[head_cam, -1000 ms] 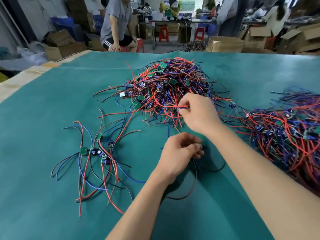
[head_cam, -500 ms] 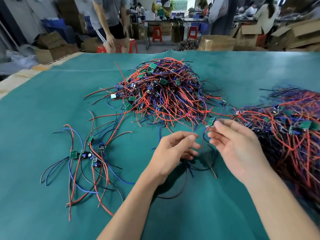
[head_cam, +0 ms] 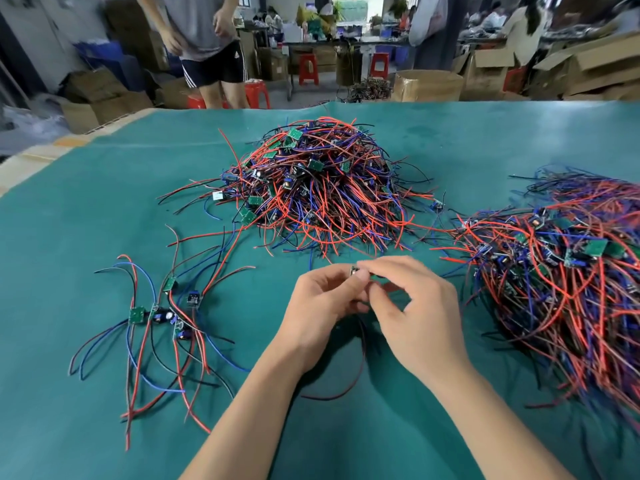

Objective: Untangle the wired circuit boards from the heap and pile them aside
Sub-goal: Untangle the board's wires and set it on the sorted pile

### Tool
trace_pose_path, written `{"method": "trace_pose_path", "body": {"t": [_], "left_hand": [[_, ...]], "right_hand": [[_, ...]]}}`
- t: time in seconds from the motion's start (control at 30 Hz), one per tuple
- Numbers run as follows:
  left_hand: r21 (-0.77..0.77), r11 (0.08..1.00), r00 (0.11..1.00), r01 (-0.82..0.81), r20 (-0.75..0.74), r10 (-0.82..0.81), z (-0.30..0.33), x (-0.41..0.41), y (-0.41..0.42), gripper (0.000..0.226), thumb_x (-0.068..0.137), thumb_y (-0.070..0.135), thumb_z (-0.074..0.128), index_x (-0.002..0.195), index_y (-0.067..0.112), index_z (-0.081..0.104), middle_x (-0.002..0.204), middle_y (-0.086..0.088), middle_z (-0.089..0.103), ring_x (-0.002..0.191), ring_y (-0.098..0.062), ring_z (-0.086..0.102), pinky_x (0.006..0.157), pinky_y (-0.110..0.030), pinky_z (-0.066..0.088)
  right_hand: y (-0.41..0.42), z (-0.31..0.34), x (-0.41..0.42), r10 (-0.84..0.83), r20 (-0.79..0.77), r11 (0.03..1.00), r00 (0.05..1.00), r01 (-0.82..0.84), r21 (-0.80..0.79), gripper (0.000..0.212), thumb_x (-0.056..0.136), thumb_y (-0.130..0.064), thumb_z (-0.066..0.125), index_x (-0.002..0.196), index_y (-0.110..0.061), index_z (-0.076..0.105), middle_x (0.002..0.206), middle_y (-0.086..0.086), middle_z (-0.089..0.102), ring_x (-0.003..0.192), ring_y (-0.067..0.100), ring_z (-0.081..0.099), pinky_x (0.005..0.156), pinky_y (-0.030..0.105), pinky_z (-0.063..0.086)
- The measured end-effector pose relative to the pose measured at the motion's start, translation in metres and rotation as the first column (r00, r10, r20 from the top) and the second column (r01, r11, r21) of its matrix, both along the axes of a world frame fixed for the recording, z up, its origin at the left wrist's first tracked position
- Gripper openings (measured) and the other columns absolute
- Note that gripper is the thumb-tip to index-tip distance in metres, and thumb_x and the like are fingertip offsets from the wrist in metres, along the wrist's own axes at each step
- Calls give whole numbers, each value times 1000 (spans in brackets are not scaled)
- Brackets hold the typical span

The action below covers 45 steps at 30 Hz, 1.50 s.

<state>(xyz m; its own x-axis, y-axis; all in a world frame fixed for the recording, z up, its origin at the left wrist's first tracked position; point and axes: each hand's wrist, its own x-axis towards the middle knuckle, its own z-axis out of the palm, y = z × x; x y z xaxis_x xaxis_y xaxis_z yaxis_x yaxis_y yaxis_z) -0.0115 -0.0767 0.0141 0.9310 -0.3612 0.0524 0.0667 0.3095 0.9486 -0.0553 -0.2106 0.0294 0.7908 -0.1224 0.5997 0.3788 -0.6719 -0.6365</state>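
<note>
At lower centre of the frame, the left hand [head_cam: 320, 299] and right hand [head_cam: 420, 306] now meet over the table [head_cam: 86, 209], where half a second ago they were apart, the right having drawn back from the heap [head_cam: 318, 188] at upper centre. Both grips are closed in a pinch on one small circuit board [head_cam: 356, 271] between the fingertips, its dark wires trailing beneath the wrists. Judgement: one unit is freed and being straightened before transfer. The sorted pile [head_cam: 162, 313] lies at lower left, well apart; a second large tangle [head_cam: 561, 271] sits at right, untouched.
</note>
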Motion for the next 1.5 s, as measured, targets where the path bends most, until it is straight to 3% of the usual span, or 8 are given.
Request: {"method": "trace_pose_path", "body": {"t": [0.17, 0.37, 0.5, 0.67, 0.87, 1.1, 1.27, 1.5], "left_hand": [[-62, 997, 996, -52, -72, 48, 3, 1, 1, 16, 96, 7, 55, 92, 10, 70, 95, -14, 74, 78, -18, 69, 69, -25, 53], [-69, 998, 1000, 1, -31, -3, 3, 1, 3, 14, 91, 11, 58, 85, 19, 69, 83, -8, 73, 71, -16, 66, 66, -23, 50], [-17, 997, 997, 76, 6, -75, 2, 0, 3, 11, 77, 15, 64, 86, 14, 68, 85, -9, 71, 74, -16, 64, 69, -23, 50], [73, 994, 996, 80, 39, -83, 0, -1, 0, 8, 78, 9, 62, 84, 7, 67, 72, -6, 67, 71, -17, 60, 71, -26, 47], [92, 995, 997, 43, 56, -48, 0, -2, -2, 22, 90, 24, 64, 85, 3, 68, 72, -7, 63, 69, -16, 58, 68, -25, 46], [98, 993, 998, 59, 32, -62, 0, -2, -1, 20, 89, 23, 67, 87, 4, 73, 71, -3, 65, 64, -15, 57, 62, -21, 45], [114, 990, 995, 86, 33, -90, 0, -3, -1, 24, 89, 24, 68, 93, 1, 73, 76, -4, 68, 63, -13, 56, 62, -20, 43], [154, 984, 993, 86, 69, -98, 1, -5, -3, 19, 87, 26, 68, 88, 8, 76, 75, -5, 68, 62, -12, 54, 61, -21, 42]], "right_hand": [[-1, -3, 1, -111, -91, 984, 990, 123, 128, 16, 85, -1, 73, 81, -17, 74, 81, -13, 71, 73, 4, 69, 74, 28, 57], [-5, -6, 6, -106, -252, 921, 962, 191, 340, 7, 90, -31, 75, 91, -24, 75, 81, -20, 75, 79, -2, 71, 81, 25, 57], [-10, -4, 9, 168, -325, 829, 931, 45, 557, 11, 92, -17, 75, 86, -23, 82, 87, -6, 80, 86, 10, 75, 94, 50, 58], [-11, -4, 8, 186, -274, 839, 944, -7, 544, 21, 71, -46, 77, 88, -33, 82, 83, -4, 80, 80, 11, 75, 92, 50, 59], [-15, -11, 13, 147, -242, 839, 959, 8, 544, 7, 89, -21, 77, 83, -23, 82, 81, 3, 78, 75, 18, 67, 83, 58, 58], [-31, -8, 20, -34, -209, 797, 977, 153, 585, 24, 92, -12, 75, 70, -21, 76, 67, -6, 72, 65, 12, 67, 67, 36, 59], [-58, -5, 23, -244, -125, 799, 962, 273, 535, 17, 90, -23, 74, 74, -26, 73, 64, -12, 71, 54, 4, 66, 63, 26, 58], [-76, -2, 24, -300, -75, 667, 951, 265, 696, 21, 93, -13, 72, 75, -23, 72, 58, -9, 68, 52, 6, 62, 57, 20, 54]]}}
